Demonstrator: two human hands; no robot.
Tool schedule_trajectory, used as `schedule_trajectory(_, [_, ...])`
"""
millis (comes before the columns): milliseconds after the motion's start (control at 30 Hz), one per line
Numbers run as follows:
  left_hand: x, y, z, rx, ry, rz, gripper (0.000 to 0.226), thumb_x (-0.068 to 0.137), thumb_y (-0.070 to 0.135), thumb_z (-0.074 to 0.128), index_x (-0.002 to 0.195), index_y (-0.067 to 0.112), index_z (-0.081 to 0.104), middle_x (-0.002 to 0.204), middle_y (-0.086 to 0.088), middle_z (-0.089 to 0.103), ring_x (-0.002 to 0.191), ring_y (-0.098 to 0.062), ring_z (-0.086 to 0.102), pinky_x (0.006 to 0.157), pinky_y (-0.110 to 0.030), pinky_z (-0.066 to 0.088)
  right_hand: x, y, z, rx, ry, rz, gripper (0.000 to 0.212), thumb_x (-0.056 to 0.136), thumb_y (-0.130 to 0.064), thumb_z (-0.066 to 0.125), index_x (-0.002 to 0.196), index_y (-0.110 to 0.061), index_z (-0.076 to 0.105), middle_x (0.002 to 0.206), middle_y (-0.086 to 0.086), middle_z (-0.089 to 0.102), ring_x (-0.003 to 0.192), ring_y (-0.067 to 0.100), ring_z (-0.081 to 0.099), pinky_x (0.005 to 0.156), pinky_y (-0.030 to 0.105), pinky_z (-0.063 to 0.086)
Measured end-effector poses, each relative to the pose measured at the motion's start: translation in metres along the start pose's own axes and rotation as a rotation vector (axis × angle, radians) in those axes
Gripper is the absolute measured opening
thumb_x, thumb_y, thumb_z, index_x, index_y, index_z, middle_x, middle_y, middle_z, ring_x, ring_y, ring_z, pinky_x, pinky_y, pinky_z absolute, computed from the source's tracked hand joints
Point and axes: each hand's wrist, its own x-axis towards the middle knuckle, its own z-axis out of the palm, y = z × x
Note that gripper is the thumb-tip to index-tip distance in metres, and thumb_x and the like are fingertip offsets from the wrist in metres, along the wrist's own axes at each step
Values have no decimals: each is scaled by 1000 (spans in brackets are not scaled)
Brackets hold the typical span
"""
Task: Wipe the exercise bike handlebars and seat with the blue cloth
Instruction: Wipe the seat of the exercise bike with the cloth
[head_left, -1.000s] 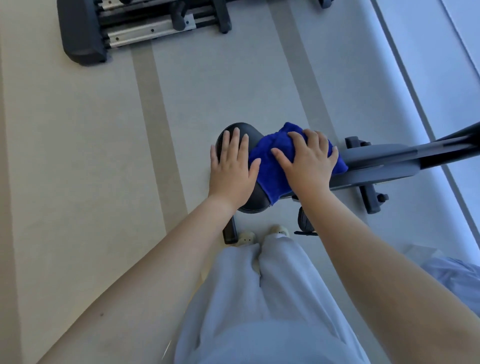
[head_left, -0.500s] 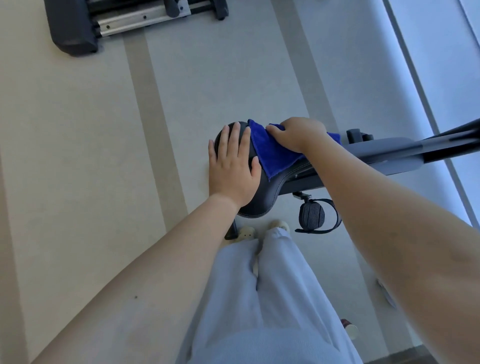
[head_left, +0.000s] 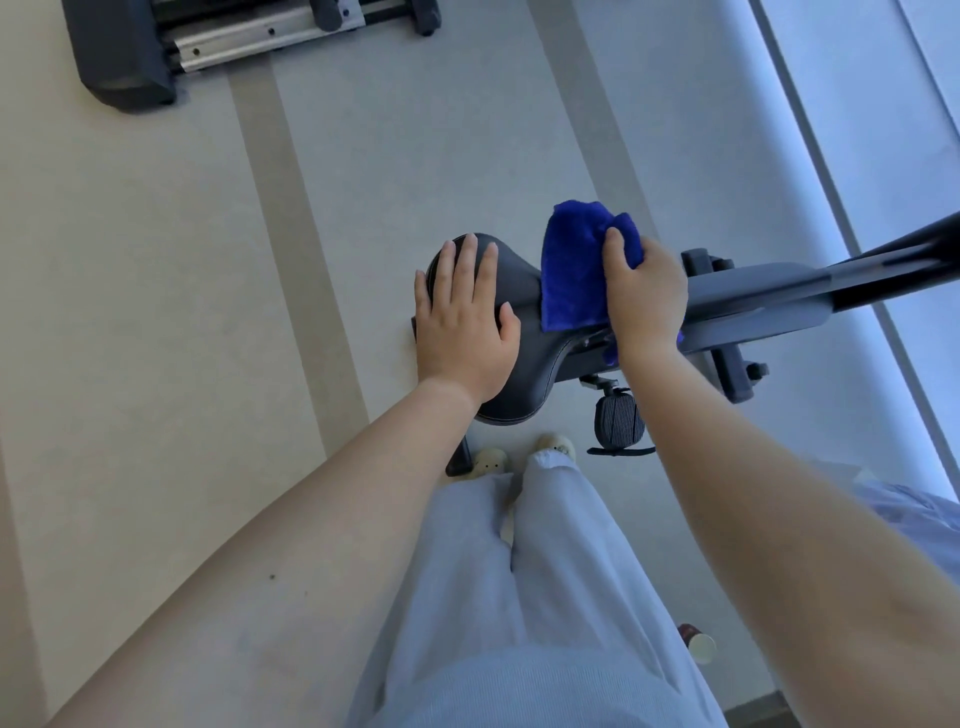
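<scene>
Shifted forward: crumpled blue terry cloth (head_left: 571, 275) — now on the narrow nose of the black padded bike seat (head_left: 524, 364), gripped in a bunch by the right hand (head_left: 647, 296). Left hand (head_left: 462, 327) flat on the seat's wide rear. Seat wipe likely nearly done; handlebars unseen.

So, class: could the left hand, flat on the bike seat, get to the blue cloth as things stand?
Probably yes: the left hand lies beside the blue cloth, only bare bike seat between them, though the right hand grips it.
</scene>
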Motion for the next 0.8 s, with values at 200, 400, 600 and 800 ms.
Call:
schedule_trajectory(200, [1, -1, 3, 1, 21, -2, 63, 90, 33, 28, 151, 16, 25, 159, -7, 22, 148, -26, 15, 118, -50, 11, -27, -10, 9, 341, 222, 299, 37, 91, -49, 49, 114, -20, 55, 109, -2, 50, 97, 21, 57, 81, 33, 48])
schedule_trajectory(400, [1, 0, 2, 5, 18, 5, 65, 89, 34, 26, 150, 14, 28, 158, -9, 24, 147, -28, 18, 117, -51, 15, -63, -18, 9, 471, 24, 573, 72, 97, -52, 36, 152, -19, 4, 150, 13, 30, 129, 32, 43, 94, 39, 37])
schedule_trajectory(600, [1, 2, -2, 0, 15, 13, 69, 86, 35, 16, 150, 13, 27, 158, -10, 23, 147, -27, 17, 118, -51, 15, -107, -10, 6, 373, -281, 483, 57, 102, -43, 27, 149, -14, 16, 145, 8, 40, 130, 27, 41, 90, 29, 29])
schedule_trajectory(800, [-1, 0, -1, 2, 10, 23, 69, 84, 31, 16, 151, 14, 24, 159, -10, 21, 147, -27, 15, 118, -51, 14, -123, -4, 10, 415, -336, 470, 57, 102, -43, 29, 149, -12, 16, 144, 4, 41, 128, 21, 42, 90, 25, 28])
